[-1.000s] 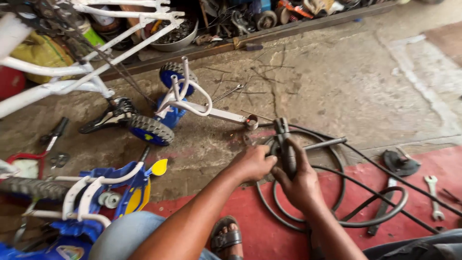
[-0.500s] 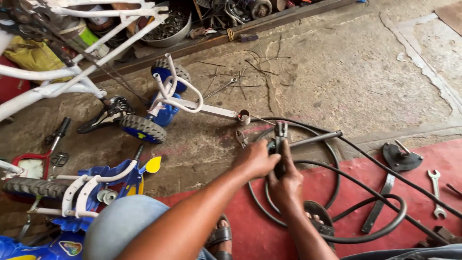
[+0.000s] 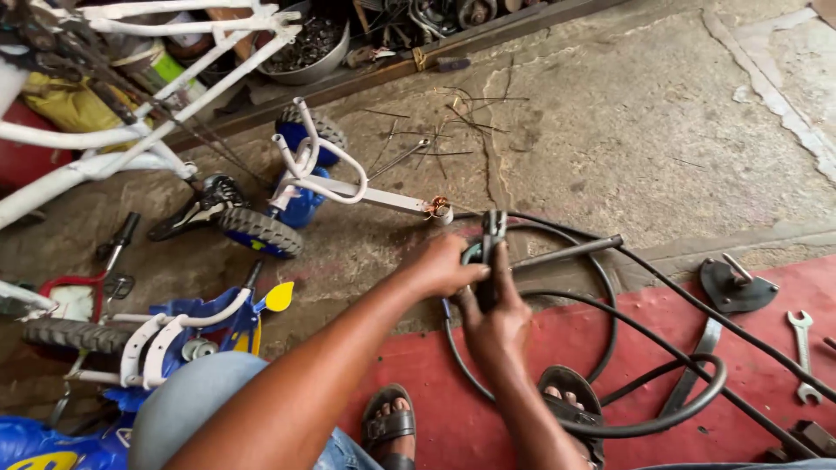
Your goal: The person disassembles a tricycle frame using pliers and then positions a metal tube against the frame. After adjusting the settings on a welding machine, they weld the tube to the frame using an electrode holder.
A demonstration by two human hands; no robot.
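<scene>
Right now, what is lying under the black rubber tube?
Under the black rubber tube lie bare concrete floor and a red mat. The hands cover its near part.

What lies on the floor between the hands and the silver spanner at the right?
In the head view, black tube loops, a flat metal bar and a dark metal bracket lie between the right hand and the spanner.

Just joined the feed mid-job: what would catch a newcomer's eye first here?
At centre, both hands, left hand and right hand, grip a dark tool against a looped black rubber tube on the red mat. Left of them lie blue-and-white training wheels; a spanner rests at far right.
</scene>
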